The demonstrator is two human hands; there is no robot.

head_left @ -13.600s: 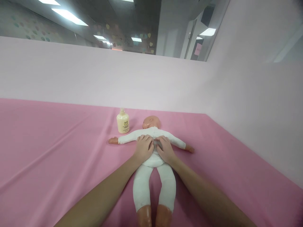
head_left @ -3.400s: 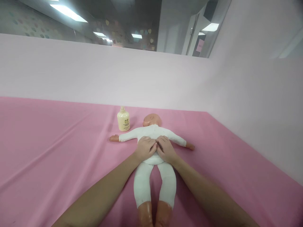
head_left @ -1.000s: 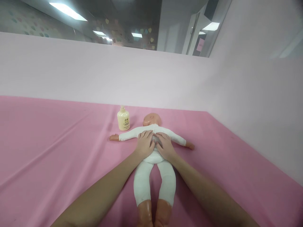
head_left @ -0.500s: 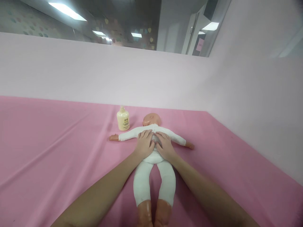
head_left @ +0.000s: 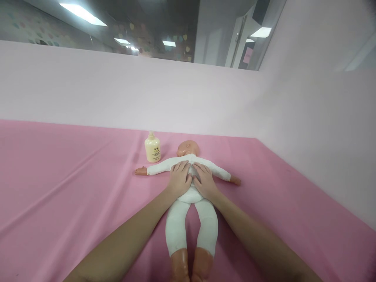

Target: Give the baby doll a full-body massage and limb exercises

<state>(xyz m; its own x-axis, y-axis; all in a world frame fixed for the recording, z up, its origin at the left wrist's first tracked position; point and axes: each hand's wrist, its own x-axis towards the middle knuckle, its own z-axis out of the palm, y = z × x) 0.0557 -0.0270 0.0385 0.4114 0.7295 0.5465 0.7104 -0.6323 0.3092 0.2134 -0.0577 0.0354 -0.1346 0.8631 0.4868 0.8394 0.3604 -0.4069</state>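
resting left hand point(head_left: 179, 180) and right hand point(head_left: 205, 181) palm-down, side by side, on torso of white-suited doll point(head_left: 191, 195), with thumbs turned inward. reaching in with forearms point(head_left: 129, 233) angled from below. showing open fingers, lightly spread, laid flat; can't judge palm pressure from this angle. note doll flat on pink sheet point(head_left: 70, 180), legs toward camera, with pale yellow bottle point(head_left: 152, 149) upright near head.

Soft, slightly dim light. Rectangular white ceiling light panels point(head_left: 84, 15) burn out in the dark glass pane point(head_left: 164, 23), background blurry. Faint shadow beside the pale-yellow plastic bottle point(head_left: 152, 149); glints on lower legs of the white-and-brown baby doll point(head_left: 192, 194). Wide-angle stretch toward edges, top-right corner blackened.
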